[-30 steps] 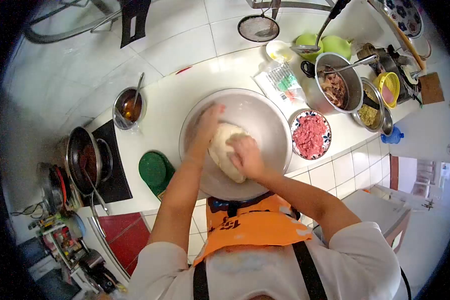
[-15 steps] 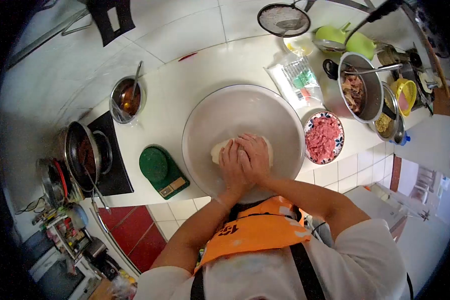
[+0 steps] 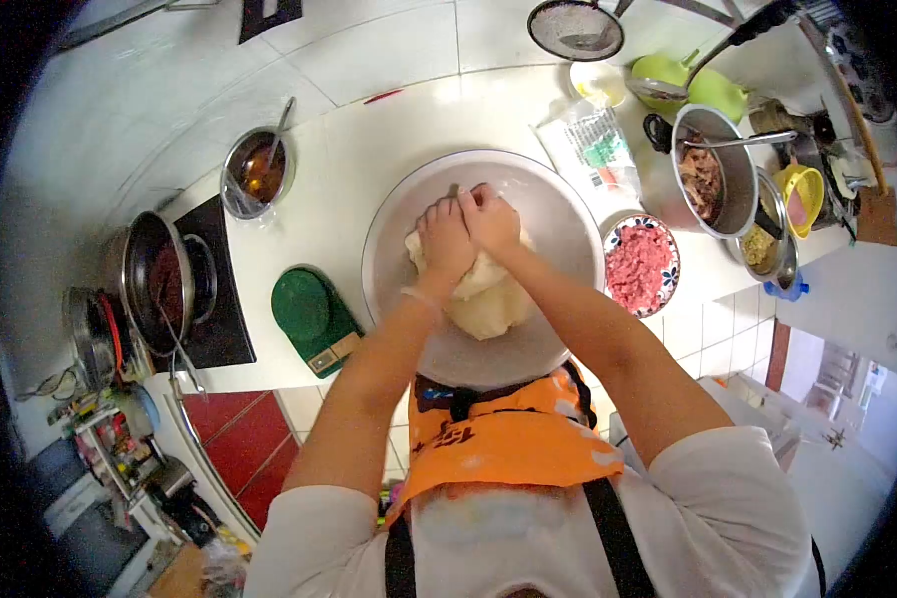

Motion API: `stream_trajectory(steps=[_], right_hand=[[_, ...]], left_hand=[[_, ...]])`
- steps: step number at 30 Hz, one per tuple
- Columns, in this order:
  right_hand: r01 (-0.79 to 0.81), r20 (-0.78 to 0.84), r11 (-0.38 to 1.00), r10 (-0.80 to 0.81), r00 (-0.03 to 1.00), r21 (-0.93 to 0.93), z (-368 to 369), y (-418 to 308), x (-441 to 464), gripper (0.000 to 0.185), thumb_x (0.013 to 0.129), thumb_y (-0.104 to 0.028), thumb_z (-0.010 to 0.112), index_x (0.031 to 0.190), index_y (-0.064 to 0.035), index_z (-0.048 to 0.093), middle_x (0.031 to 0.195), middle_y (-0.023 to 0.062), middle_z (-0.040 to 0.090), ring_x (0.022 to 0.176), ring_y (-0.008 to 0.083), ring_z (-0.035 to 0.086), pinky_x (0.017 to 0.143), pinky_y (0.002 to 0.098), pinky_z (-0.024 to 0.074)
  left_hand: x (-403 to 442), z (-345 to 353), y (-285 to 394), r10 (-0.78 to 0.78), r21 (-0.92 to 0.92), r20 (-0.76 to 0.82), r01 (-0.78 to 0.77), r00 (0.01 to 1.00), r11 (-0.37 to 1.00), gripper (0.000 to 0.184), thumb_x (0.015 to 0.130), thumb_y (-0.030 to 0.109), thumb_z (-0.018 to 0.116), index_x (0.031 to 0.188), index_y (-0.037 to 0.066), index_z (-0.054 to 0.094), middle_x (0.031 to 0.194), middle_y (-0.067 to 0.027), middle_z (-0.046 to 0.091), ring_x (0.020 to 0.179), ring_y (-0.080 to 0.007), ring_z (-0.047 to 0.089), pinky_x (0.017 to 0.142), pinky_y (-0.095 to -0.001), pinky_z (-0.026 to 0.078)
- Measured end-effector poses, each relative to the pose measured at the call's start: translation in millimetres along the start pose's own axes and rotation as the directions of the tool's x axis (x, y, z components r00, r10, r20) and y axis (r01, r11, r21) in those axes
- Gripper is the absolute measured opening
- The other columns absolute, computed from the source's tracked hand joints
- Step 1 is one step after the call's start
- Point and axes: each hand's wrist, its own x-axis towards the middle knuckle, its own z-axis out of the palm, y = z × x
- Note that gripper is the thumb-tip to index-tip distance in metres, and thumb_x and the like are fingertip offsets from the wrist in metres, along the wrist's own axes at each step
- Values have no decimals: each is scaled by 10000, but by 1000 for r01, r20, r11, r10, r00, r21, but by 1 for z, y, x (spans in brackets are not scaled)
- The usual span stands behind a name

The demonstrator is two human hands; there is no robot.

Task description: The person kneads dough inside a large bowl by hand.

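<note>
A pale lump of dough (image 3: 486,304) lies in a wide white basin (image 3: 394,299) on the counter. It is stretched out, with one part toward my body and another under my hands. My left hand (image 3: 446,237) presses on the far left part, its fingers bent over the dough. Beside it, touching at the thumbs, my right hand (image 3: 490,217) is curled and bears down on the far part. My palms hide some of the dough. Right of the basin stands a patterned bowl of minced meat (image 3: 640,267).
A green kitchen scale (image 3: 314,317) stands left of the basin, near a metal bowl of dark liquid (image 3: 256,174) with a spoon. Farther left, a pan (image 3: 157,284) sits by the black cooktop. A plastic bag (image 3: 593,145) and a pot of meat (image 3: 713,174) are at the right.
Both hands have moved away from my body, toward the basin's far side. The dough, a compact lump under them before, is now drawn out and shows more toward me.
</note>
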Motion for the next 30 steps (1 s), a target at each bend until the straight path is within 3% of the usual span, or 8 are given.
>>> stream_trajectory(steps=[5,6,7,12,14,17,26,30], right_hand=[[391,8,890,-404,915,235,-71,5,-108,340,906,-362,589,1009,-38,590,939,185,644,875,370,633,779,452,493],[470,-1,855,-482,876,220,-82,7,-130,337,904,-353,589,1012,-33,592,957,184,637,890,370,625,791,455,490],[472,2,854,-484,875,219,-91,8,-145,337,904,-353,589,1012,-33,592,957,184,637,890,370,625,791,455,490],[380,-68,916,-374,925,131,-86,14,-146,365,893,-291,571,1129,-12,580,1104,199,607,1100,369,529,991,483,367],[428,-62,903,-427,902,19,-70,21,-156,363,900,-278,544,1152,-19,579,1153,198,597,1135,367,512,1021,499,338],[497,-25,855,-505,863,-147,-63,30,-161,363,921,-252,470,1187,-34,585,1264,184,573,1209,359,481,1078,544,282],[535,-167,845,-530,832,-15,-37,26,-66,345,905,-205,418,1123,-32,622,1110,170,637,1058,371,557,945,496,385],[284,-65,954,-291,955,-96,-26,24,-29,327,910,-255,422,1016,-50,654,952,196,663,909,398,595,826,522,431]], left_hand=[[15,-84,4,-70,-344,442,241,894,907,390,946,311,450,1119,5,617,945,-165,665,909,-379,619,879,-500,441],[6,-91,12,85,-235,339,-3,937,972,393,953,318,441,1074,3,642,882,-181,668,868,-377,634,856,-493,455],[-5,-92,22,258,-99,259,-240,931,966,406,960,324,431,1028,2,667,818,-197,671,827,-375,648,833,-486,470],[-83,-106,91,-22,-63,518,64,855,996,405,950,302,436,1168,13,617,1022,-188,669,972,-356,630,893,-486,438],[-117,-93,100,-86,-226,126,113,988,968,412,924,272,475,1233,17,572,1297,-172,565,1225,-341,495,1019,-497,337],[-135,-69,96,-81,-176,38,86,996,981,423,920,285,474,1231,14,571,1336,-133,536,1254,-328,448,1063,-506,262],[-51,-18,46,-38,-197,-21,33,999,980,420,904,340,492,1191,58,611,1234,-118,608,1150,-333,524,1034,-497,299],[-10,-8,32,-151,-255,69,164,986,953,389,907,368,481,1099,75,651,1102,-126,660,1049,-352,572,970,-496,364]])
